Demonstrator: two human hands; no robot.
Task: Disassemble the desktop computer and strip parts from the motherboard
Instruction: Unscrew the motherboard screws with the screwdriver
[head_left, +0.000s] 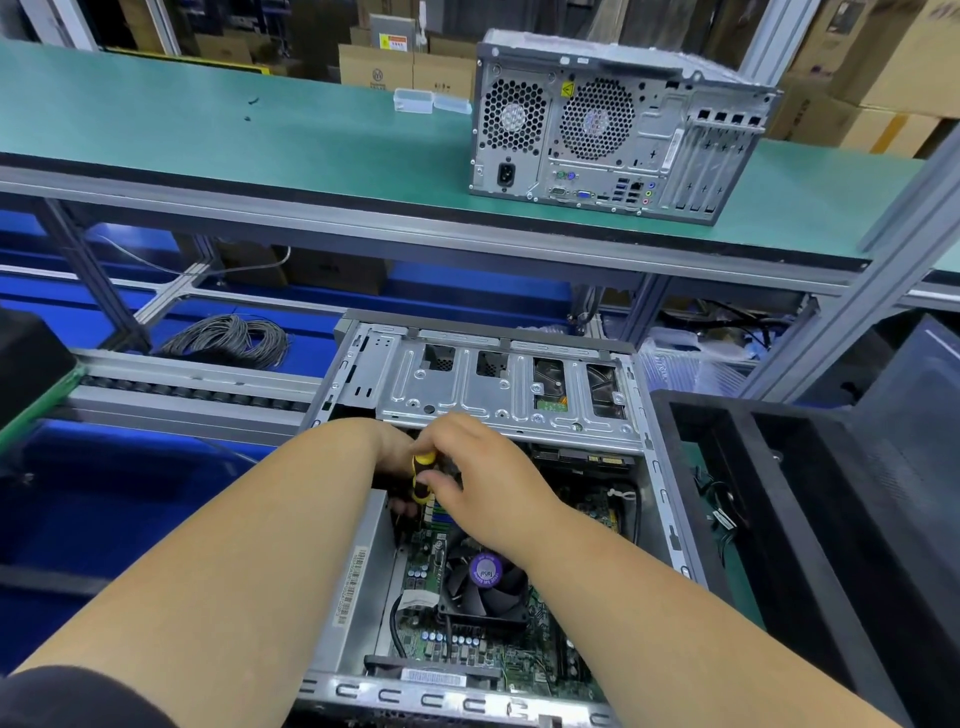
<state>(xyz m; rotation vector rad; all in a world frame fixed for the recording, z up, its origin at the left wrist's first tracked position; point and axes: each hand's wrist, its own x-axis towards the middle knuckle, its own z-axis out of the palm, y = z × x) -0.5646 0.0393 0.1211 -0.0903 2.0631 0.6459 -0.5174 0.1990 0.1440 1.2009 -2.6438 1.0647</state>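
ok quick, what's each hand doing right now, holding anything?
Left hand: reaches into the open case; fingers hidden, cannot tell.
Right hand: grips the yellow-and-black screwdriver.

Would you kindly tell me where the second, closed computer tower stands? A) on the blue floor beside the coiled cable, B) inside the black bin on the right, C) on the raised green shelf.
C: the closed tower stands on the green shelf, rear panel facing the camera.

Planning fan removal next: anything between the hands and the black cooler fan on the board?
Nothing covers the fan; it is open from above. The right hand, holding the screwdriver, and the left hand are just beyond it, near the drive cage.
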